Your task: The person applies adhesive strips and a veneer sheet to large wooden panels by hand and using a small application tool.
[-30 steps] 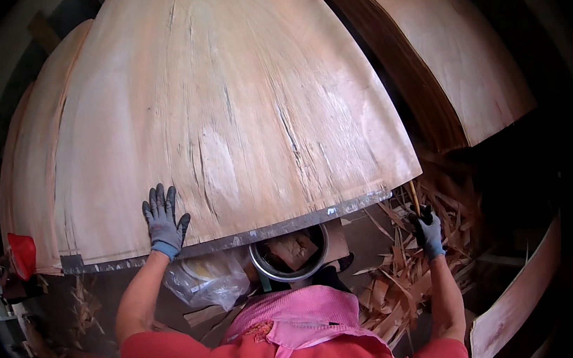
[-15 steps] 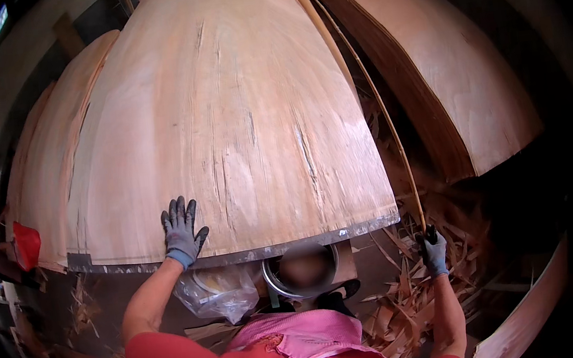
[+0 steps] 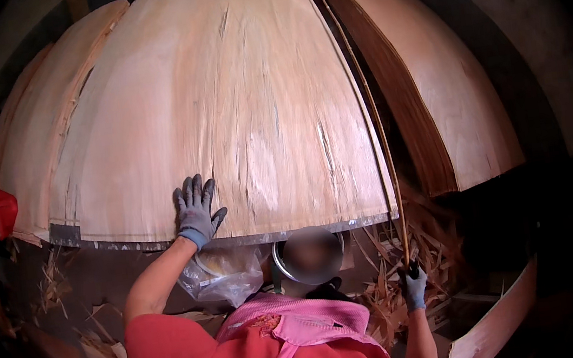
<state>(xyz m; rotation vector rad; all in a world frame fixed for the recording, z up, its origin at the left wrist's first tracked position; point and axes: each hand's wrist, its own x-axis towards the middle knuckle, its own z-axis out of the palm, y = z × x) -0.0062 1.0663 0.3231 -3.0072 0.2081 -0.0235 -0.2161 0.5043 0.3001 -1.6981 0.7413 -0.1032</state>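
A large pale wood veneer sheet (image 3: pixel 223 115) spreads out in front of me, with cracks and splits along its grain. My left hand (image 3: pixel 196 207), in a grey work glove, lies flat on it near the front edge, fingers stretched out. My right hand (image 3: pixel 413 283), gloved too, is closed around the near end of a long thin wooden stick (image 3: pixel 383 147). The stick runs away from me along the sheet's right edge; its far end is hard to make out.
To the right stands a stack of veneer (image 3: pixel 431 85); more sheets (image 3: pixel 60 113) lie at the left. Wood scraps (image 3: pixel 428 240) litter the floor. A clear plastic bag (image 3: pixel 227 274) and a round metal-rimmed container (image 3: pixel 280 263) sit below the front edge. A curved veneer piece (image 3: pixel 493 321) lies lower right.
My right hand has come nearer to me and slightly left, bringing the stick against the sheet's right edge. My left hand stays flat on the veneer. The view has shifted.
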